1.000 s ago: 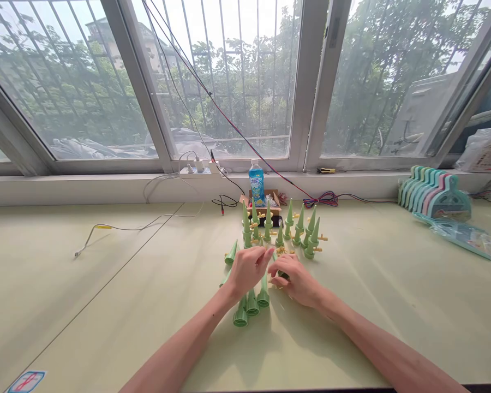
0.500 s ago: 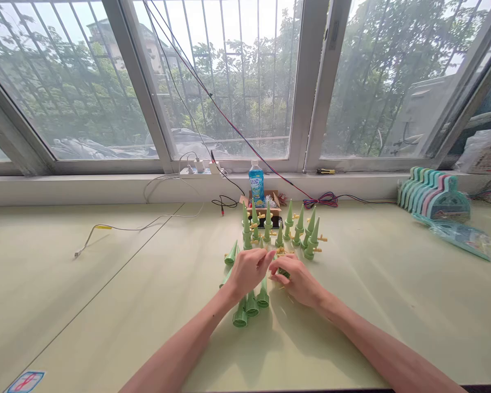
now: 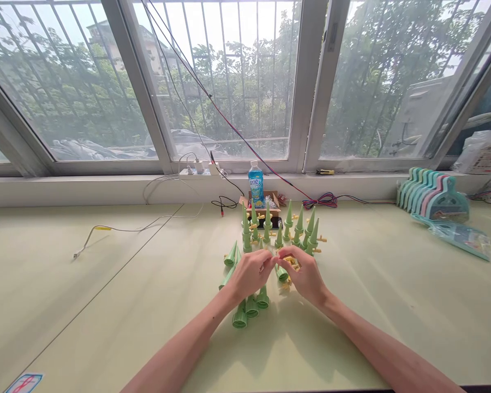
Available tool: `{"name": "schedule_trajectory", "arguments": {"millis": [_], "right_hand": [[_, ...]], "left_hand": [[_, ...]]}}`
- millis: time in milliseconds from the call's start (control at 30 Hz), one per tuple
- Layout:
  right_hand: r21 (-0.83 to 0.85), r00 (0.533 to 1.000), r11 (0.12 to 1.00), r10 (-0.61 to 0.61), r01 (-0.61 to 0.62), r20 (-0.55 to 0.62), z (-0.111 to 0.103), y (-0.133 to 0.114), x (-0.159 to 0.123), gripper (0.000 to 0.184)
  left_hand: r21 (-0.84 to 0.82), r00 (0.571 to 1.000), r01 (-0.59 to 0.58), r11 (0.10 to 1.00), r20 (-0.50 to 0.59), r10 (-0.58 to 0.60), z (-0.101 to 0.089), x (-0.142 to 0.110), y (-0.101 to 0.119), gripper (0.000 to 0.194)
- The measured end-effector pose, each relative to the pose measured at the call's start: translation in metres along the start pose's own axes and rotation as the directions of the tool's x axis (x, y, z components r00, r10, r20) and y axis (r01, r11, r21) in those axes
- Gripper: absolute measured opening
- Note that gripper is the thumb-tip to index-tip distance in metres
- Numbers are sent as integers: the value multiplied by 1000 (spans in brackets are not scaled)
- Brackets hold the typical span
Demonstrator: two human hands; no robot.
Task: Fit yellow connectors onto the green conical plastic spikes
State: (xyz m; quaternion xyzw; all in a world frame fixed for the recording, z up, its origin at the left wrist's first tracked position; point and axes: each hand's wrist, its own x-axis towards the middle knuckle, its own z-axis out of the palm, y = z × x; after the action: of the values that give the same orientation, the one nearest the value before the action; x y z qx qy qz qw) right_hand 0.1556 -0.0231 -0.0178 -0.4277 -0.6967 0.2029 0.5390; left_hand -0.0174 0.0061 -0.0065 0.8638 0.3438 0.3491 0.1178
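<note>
My left hand and my right hand meet fingertip to fingertip over the table, each in a pinch. Whatever lies between the fingers is too small or hidden to make out. Just under the right hand is a green plant watering spike, open end toward me. Small yellow valves lie in a pile partly behind that hand. More green spikes lie around and under my left wrist. Beyond my hands, several upright spikes carry yellow valves at their sides.
Behind the spikes stand a blue bottle and a small cardboard box. A coiled cable lies by the sill. Pastel dustpan-shaped items stand at right beside a flat packet. A white cable crosses the left side.
My right hand has lifted and turned, bringing its thumb and forefinger to my left fingertips. The spike and yellow valves beneath it now show more. The left hand has shifted slightly.
</note>
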Motion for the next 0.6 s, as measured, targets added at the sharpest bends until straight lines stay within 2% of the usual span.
{"name": "schedule_trajectory", "arguments": {"millis": [167,367,600], "right_hand": [[24,1000,1000,2,-2,-3,1,2,0,9],[31,1000,999,14,-14,2,1,0,0,10],[9,1000,1000,-16,15,16,-2,-2,-1,15]], "left_hand": [[-26,1000,13,1000,15,-12,-3,1,4,29],[-72,999,20,997,37,-17,-2,0,4,28],[-135,993,98,986,-57,-107,2,1,0,30]]}}
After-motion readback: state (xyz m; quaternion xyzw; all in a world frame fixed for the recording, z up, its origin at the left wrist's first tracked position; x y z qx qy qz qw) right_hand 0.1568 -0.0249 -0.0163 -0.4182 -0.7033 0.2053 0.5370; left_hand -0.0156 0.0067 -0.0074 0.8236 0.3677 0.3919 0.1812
